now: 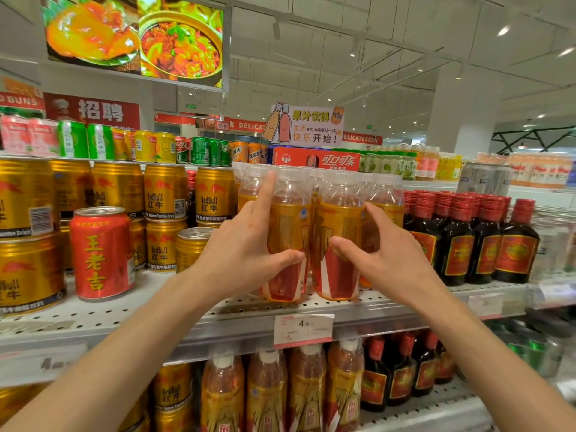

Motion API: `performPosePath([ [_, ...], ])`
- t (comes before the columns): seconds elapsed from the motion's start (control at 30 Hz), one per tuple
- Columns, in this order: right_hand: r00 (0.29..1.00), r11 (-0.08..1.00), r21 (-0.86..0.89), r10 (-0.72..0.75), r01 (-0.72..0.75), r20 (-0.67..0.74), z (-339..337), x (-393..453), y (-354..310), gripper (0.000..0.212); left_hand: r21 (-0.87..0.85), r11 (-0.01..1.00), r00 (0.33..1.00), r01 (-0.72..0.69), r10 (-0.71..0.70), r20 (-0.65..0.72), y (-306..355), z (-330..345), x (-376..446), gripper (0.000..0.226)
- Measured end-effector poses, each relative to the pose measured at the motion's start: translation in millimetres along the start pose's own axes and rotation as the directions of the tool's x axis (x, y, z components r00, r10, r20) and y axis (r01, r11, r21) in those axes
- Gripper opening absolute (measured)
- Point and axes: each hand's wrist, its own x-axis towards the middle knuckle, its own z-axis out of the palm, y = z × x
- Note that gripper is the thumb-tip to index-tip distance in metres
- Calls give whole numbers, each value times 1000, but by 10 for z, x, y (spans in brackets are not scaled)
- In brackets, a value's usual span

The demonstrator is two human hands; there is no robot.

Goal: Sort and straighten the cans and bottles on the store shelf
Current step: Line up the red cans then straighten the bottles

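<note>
Two orange-and-gold drink bottles with white caps stand upright side by side at the front of the middle shelf (237, 310). My left hand (246, 244) grips the left bottle (288, 226), thumb across its front and index finger pointing up along its side. My right hand (386, 254) holds the right bottle (338, 232), thumb on its front and fingers round its right side. More of the same bottles stand in rows behind them.
Left of the bottles stand stacked gold Red Bull cans (162, 194) and one red can (101, 254) at the shelf front. Dark bottles with red caps (458, 238) fill the right. A price tag (303, 330) hangs on the shelf edge. Similar bottles sit below.
</note>
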Motion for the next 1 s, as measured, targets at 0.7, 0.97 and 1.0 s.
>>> performPosePath([
  [0.7,963,996,34,-71,82,-260,-40,-127,-53,41,64,992,988,-106,112,-103,-100,-195,-160,56],
  [0.97,942,942,64,-326,331,-77,157,-159,-482,10,76,997,977,22,-5,-215,-574,-530,-546,46],
  [1.0,937,934,69,-349,350,-28,212,-146,-545,10,67,997,978,43,-28,-207,-623,-531,-597,48],
])
